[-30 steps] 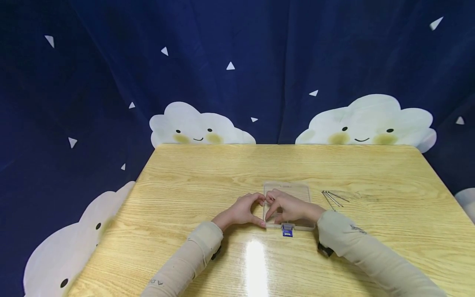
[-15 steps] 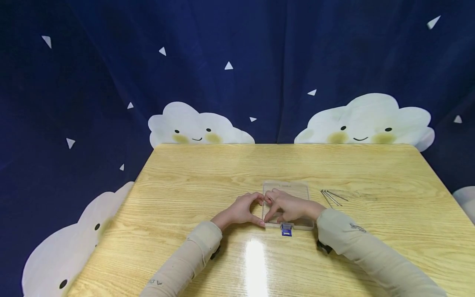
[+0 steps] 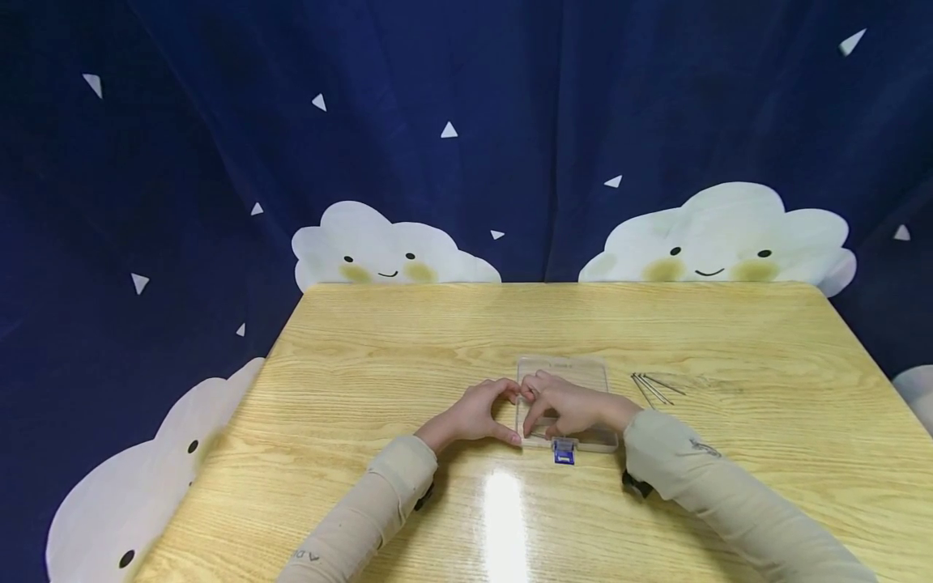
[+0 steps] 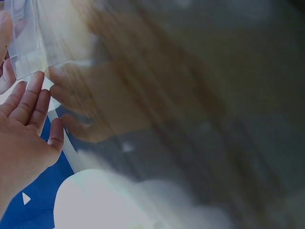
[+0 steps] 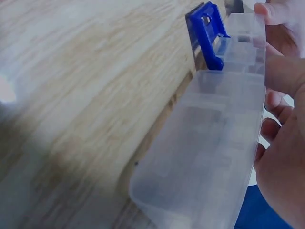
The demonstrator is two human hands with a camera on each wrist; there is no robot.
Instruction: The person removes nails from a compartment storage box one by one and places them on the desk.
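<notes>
Fingers (image 3: pixel 506 435) — left hand (image 3: pixel 479 411), right hand (image 3: pixel 570 405) — touch a clear box (image 5: pixel 200 152).

The person is clothed in long beige sleeves, the left sleeve (image 3: pixel 350 522) and the right sleeve (image 3: pixel 736 486) being gathered into soft creases. Each is ended by a broad plain cuff at the wrist. A small dark printed mark (image 3: pixel 304 556) is borne low on the left one, and a dark scribble-like motif (image 3: pixel 703 447) on the right. Black wrist-worn devices (image 3: pixel 636 486) are partly hidden beneath both cuffs.
</notes>
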